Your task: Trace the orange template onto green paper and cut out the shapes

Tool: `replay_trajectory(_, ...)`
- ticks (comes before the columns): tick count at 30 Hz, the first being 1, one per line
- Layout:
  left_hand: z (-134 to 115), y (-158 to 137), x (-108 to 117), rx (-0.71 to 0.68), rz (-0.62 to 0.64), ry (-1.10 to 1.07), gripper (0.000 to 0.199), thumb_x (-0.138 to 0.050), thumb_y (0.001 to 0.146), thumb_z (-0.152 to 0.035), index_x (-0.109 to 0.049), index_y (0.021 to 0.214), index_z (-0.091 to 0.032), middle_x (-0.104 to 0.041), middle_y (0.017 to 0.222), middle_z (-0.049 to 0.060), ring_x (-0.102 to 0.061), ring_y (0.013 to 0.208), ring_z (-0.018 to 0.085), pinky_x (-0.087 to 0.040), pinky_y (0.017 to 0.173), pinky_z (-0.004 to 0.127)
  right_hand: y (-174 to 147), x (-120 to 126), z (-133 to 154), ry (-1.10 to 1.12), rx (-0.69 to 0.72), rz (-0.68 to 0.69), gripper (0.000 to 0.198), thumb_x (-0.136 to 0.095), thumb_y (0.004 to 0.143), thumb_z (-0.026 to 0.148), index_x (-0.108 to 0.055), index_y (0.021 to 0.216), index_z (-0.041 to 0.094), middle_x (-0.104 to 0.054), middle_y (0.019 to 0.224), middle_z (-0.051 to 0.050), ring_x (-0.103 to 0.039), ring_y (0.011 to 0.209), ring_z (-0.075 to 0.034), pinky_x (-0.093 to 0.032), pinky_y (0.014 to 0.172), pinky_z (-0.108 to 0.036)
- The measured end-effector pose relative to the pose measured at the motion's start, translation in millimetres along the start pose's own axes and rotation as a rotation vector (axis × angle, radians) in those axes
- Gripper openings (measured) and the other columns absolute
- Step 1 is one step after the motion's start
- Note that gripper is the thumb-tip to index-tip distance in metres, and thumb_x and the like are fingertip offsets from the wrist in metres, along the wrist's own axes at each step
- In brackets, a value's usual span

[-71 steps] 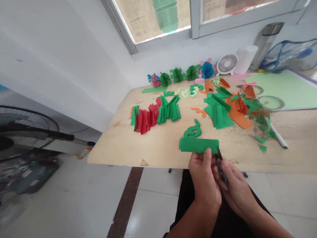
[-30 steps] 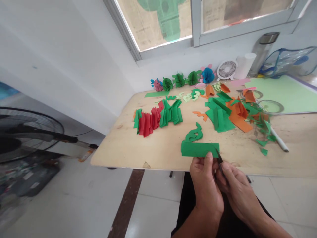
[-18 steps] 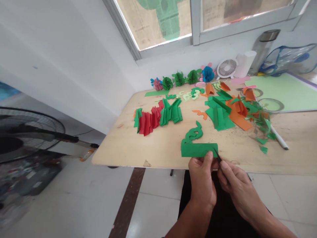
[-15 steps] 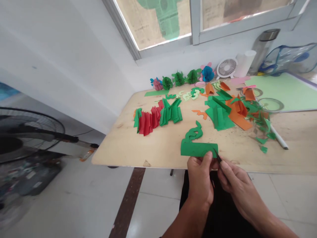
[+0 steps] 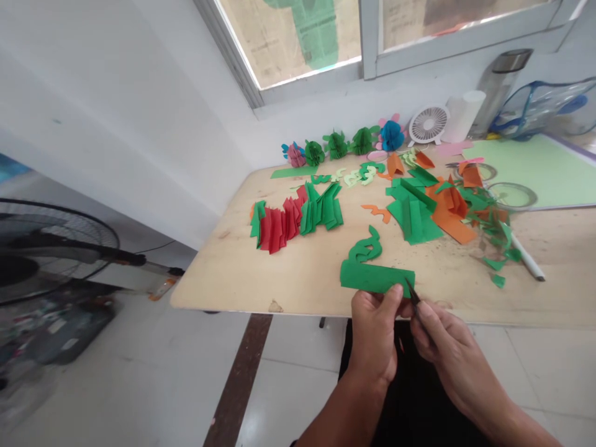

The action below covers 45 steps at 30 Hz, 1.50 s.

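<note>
Near the table's front edge, my left hand [image 5: 376, 329] pinches a folded strip of green paper [image 5: 372, 277] by its lower edge, thumb on top. My right hand [image 5: 449, 347] is closed around dark scissors [image 5: 416, 299]; their handles are mostly hidden in my fingers. The narrow blade tips meet the paper near its right end. Just behind the strip lie wavy green paper cutouts [image 5: 365, 248]. A small orange cutout [image 5: 377, 213] is farther back.
Folded red paper pieces [image 5: 277, 228] and green ones [image 5: 321, 211] stand at the left. Green and orange paper [image 5: 412, 211], scraps and a white marker [image 5: 526, 254] lie right. Several paper ornaments [image 5: 336, 144] and a small white fan [image 5: 428, 125] line the wall.
The green strip has tilted slightly, its right end now lower and a little farther right. My right hand and the scissors have shifted slightly to the right with it.
</note>
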<state>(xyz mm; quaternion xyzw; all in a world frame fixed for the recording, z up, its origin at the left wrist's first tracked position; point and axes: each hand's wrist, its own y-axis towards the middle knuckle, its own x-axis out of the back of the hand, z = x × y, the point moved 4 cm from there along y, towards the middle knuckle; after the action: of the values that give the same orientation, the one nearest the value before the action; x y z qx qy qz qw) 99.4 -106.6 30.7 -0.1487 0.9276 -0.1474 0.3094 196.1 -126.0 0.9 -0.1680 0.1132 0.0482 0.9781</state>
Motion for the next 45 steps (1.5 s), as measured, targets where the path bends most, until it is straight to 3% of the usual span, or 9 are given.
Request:
replay_trajectory(13,0,0,1,0.010,0.031,-0.002,0.016,-0.074,0.068,-0.026,-0.066,0.068,-0.012,-0.058,0.061,0.000,-0.051,0.055,0.009,-0.043,0.057,0.021,0,3,-3,-0.021,-0.007,-0.003,0.045,-0.056,0.086,0.058,-0.050,0.063,0.019,-0.031,0.054,0.006,-0.025,0.050,-0.009,-0.020,0.045,-0.024)
replay_trajectory(20,-2,2,1,0.013,0.047,0.009,0.019,-0.075,0.067,-0.027,-0.065,0.070,-0.012,-0.062,0.064,0.002,-0.054,0.058,0.011,-0.048,0.058,0.025,0,4,-1,-0.054,-0.010,-0.004,0.043,-0.055,0.085,0.059,-0.055,0.070,0.019,-0.031,0.055,0.006,-0.025,0.050,-0.010,-0.019,0.045,-0.025)
replay_trajectory(25,-3,4,1,0.012,0.070,0.017,0.015,-0.074,0.068,-0.023,-0.063,0.068,-0.012,-0.058,0.061,0.000,-0.049,0.055,0.008,-0.044,0.055,0.021,2,4,1,-0.087,0.012,0.007,0.048,-0.054,0.087,0.058,-0.045,0.059,0.020,-0.031,0.055,0.005,-0.025,0.051,-0.010,-0.020,0.046,-0.026)
replay_trajectory(34,-6,6,0,0.017,0.112,0.034,0.014,-0.071,0.070,-0.023,-0.062,0.068,-0.012,-0.051,0.060,-0.002,-0.041,0.054,0.006,-0.039,0.054,0.020,2,3,2,-0.099,0.011,-0.002,0.050,-0.053,0.087,0.058,-0.042,0.056,0.020,-0.030,0.053,0.006,-0.025,0.049,-0.010,-0.021,0.045,-0.026)
replay_trajectory(45,-10,7,2,0.026,0.166,0.087,0.011,-0.069,0.070,-0.021,-0.065,0.071,-0.012,-0.054,0.061,-0.001,-0.043,0.055,0.007,-0.044,0.059,0.023,2,6,1,-0.096,0.000,0.006,0.050,-0.054,0.087,0.058,-0.042,0.057,0.020,-0.032,0.054,0.005,-0.025,0.049,-0.010,-0.020,0.044,-0.025)
